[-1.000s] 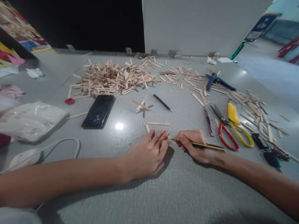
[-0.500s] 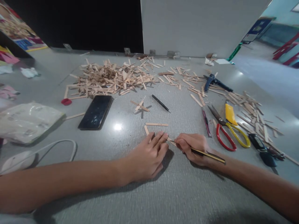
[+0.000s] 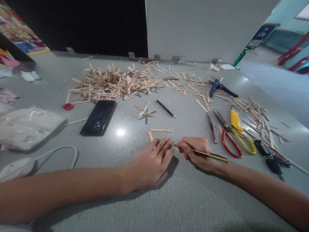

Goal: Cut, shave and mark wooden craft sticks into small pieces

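Observation:
My left hand (image 3: 154, 159) presses its fingertips down on a thin wooden craft stick (image 3: 175, 148) that lies on the table; most of that stick is hidden beneath the fingers. A black and yellow pencil (image 3: 209, 154) is gripped in my right hand (image 3: 196, 151), its tip at the stick beside my left fingertips. Another craft stick (image 3: 151, 136) slants out from behind my left fingers. Just beyond lies a separate flat stick (image 3: 161, 130) with a small mark on it. Farther back sits a small crossed-stick piece (image 3: 144, 111), with a black pen (image 3: 165, 108) to its right.
A large stick pile (image 3: 113, 82) spreads along the back. To the left are a phone (image 3: 98, 118), a plastic bag (image 3: 30, 125) and a white cable (image 3: 76, 154). Scissors with red and yellow handles (image 3: 232, 137), a purple cutter (image 3: 212, 129) and blue pliers (image 3: 214, 87) lie right.
My right hand and the pencil have shifted slightly left along the stick, bringing the tip closer to my left fingers. My left hand stays on the stick.

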A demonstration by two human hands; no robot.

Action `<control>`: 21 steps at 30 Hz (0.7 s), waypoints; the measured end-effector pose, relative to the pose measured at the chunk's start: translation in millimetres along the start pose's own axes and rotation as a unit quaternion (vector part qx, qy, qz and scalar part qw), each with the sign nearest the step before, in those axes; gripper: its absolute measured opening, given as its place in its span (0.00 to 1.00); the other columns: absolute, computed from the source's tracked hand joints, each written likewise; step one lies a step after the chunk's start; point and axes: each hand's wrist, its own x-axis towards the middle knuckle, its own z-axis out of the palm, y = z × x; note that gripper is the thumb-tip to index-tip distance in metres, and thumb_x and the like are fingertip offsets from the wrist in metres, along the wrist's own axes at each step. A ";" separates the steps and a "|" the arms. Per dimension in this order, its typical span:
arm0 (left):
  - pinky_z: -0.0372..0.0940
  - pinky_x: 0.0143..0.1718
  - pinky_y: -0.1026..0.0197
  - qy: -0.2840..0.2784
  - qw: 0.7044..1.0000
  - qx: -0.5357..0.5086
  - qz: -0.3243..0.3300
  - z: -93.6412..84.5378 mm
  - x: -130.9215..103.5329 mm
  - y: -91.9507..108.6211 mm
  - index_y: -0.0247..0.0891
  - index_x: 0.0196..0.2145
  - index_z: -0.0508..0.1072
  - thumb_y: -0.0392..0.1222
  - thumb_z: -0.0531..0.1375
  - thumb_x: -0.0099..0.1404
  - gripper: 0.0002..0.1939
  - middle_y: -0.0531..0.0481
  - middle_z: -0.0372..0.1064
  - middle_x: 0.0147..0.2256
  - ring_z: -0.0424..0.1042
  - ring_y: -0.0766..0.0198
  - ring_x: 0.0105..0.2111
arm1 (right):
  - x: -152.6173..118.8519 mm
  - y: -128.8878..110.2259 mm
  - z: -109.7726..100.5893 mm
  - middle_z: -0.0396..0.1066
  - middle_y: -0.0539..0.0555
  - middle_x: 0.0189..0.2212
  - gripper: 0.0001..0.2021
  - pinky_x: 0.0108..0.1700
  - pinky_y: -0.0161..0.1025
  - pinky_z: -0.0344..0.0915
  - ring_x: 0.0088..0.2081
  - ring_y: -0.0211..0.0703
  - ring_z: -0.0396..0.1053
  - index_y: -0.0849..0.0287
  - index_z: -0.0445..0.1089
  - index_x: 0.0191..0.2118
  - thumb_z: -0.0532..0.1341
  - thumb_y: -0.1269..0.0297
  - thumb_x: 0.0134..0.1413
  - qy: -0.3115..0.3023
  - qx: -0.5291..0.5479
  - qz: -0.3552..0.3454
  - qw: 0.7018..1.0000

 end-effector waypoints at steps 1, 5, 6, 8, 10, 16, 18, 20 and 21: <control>0.64 0.64 0.36 0.002 1.000 -0.008 -0.001 0.6 -0.6 -0.1 0.19 0.58 0.71 0.42 0.56 0.75 0.23 0.16 0.68 0.65 0.70 0.30 0.66 | 0.5 0.1 0.2 0.66 0.45 0.19 0.28 0.26 0.32 0.59 0.20 0.32 0.64 0.59 0.70 0.30 0.47 0.54 0.84 -0.001 0.003 0.000 1.000; 0.62 0.66 0.37 0.002 1.000 -0.022 -0.007 1.8 -1.8 -0.3 0.21 0.59 0.70 0.43 0.57 0.75 0.23 0.17 0.67 0.66 0.69 0.32 0.67 | 1.6 0.3 0.4 0.66 0.45 0.19 0.28 0.26 0.32 0.59 0.20 0.32 0.63 0.59 0.69 0.30 0.47 0.52 0.83 -0.009 0.017 0.012 1.000; 0.62 0.66 0.38 -0.001 1.000 -0.019 -0.009 1.9 -1.7 -0.2 0.22 0.59 0.70 0.43 0.58 0.74 0.23 0.18 0.67 0.66 0.69 0.33 0.67 | 1.8 0.2 0.4 0.65 0.45 0.19 0.29 0.26 0.32 0.58 0.20 0.32 0.63 0.59 0.69 0.30 0.47 0.51 0.83 -0.011 0.020 0.016 1.000; 0.62 0.66 0.39 -0.004 1.000 -0.016 -0.011 1.8 -1.4 -0.2 0.23 0.58 0.71 0.43 0.58 0.74 0.23 0.18 0.68 0.66 0.69 0.33 0.67 | 2.1 -0.1 0.2 0.65 0.45 0.19 0.29 0.26 0.32 0.58 0.20 0.32 0.62 0.58 0.69 0.30 0.47 0.50 0.83 -0.012 0.026 0.023 0.999; 0.62 0.66 0.38 -0.004 1.000 -0.023 -0.011 1.6 -1.2 -0.1 0.22 0.58 0.70 0.42 0.58 0.73 0.23 0.17 0.67 0.66 0.69 0.33 0.68 | 2.3 -0.2 0.1 0.65 0.45 0.19 0.29 0.26 0.32 0.58 0.20 0.33 0.62 0.58 0.68 0.30 0.47 0.49 0.83 -0.012 0.034 0.025 0.999; 0.63 0.66 0.38 -0.011 1.000 -0.011 -0.010 -0.6 -1.1 -0.5 0.23 0.59 0.70 0.44 0.57 0.74 0.23 0.19 0.66 0.67 0.69 0.33 0.68 | 2.8 0.5 1.2 0.64 0.45 0.20 0.28 0.27 0.34 0.59 0.21 0.34 0.62 0.57 0.67 0.29 0.47 0.49 0.82 -0.022 0.043 0.033 0.998; 0.63 0.66 0.38 -0.007 1.000 -0.010 -0.007 -0.8 -1.0 -0.5 0.22 0.59 0.70 0.44 0.57 0.74 0.23 0.18 0.67 0.66 0.69 0.33 0.68 | 2.7 0.6 1.8 0.64 0.45 0.20 0.28 0.27 0.34 0.58 0.21 0.34 0.61 0.56 0.65 0.29 0.47 0.50 0.82 -0.025 0.044 0.041 0.998; 0.63 0.66 0.37 -0.005 1.000 -0.014 -0.005 -0.6 -1.0 -0.3 0.20 0.59 0.69 0.43 0.57 0.74 0.23 0.15 0.66 0.66 0.68 0.31 0.68 | 2.2 0.9 2.5 0.62 0.44 0.20 0.27 0.26 0.34 0.57 0.21 0.34 0.60 0.55 0.64 0.28 0.47 0.51 0.82 -0.027 0.040 0.040 0.998; 0.63 0.66 0.37 -0.006 1.000 -0.015 -0.005 -0.4 -1.0 -0.3 0.19 0.59 0.69 0.42 0.56 0.74 0.24 0.15 0.66 0.66 0.68 0.31 0.68 | 1.8 1.2 2.8 0.62 0.44 0.20 0.27 0.26 0.34 0.57 0.21 0.34 0.59 0.55 0.63 0.28 0.47 0.53 0.82 -0.027 0.034 0.035 0.998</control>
